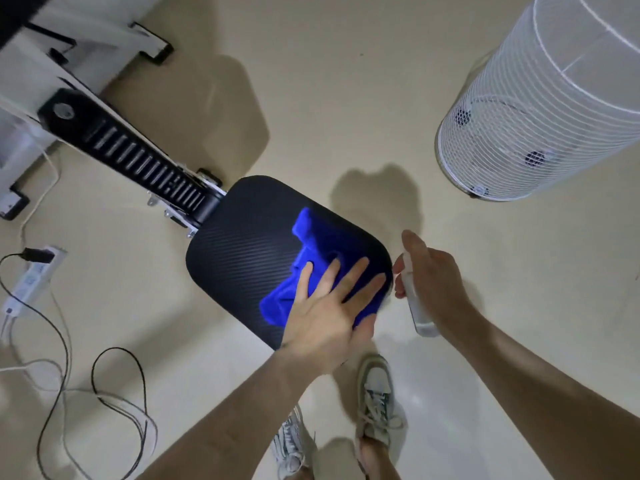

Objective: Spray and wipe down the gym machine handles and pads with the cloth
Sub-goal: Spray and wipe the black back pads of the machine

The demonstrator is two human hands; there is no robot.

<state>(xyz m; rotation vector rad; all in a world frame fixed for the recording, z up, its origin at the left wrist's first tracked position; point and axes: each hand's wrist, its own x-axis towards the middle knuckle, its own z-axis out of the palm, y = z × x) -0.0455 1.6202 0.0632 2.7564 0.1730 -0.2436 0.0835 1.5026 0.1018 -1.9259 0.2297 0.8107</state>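
Forearms: both bare arms come in from the bottom edge, right over a pair of pale laced sneakers on the floor, so the person is standing close and leaning over the work
Left hand: laid flat, fingers spread wide, palm pressing down. Looks like that's to pin the cloth and cover more surface per pass. Nothing is pinched, the grip is fully open
Bright blue soft cloth: crumpled and folded under the left hand, lying on the near-right part of the pad, with some of it sticking out past the fingertips
Black rounded-rectangle seat pad: fine ribbed weave texture, slightly domed, mounted on the end of a black slotted metal arm running up to the white machine frame
Right hand: wrapped around a slim clear plastic spray bottle, held just off the pad's right edge, nozzle end up by the thumb. My guess is it's parked there so another spritz is quick
Floor: smooth cream, a bit glossy
Other stuff: white wire-cage tower fan at the right, white power strip with loose black and white cables at the left
Stage: seems mid-wipe on the pad. No handles in view
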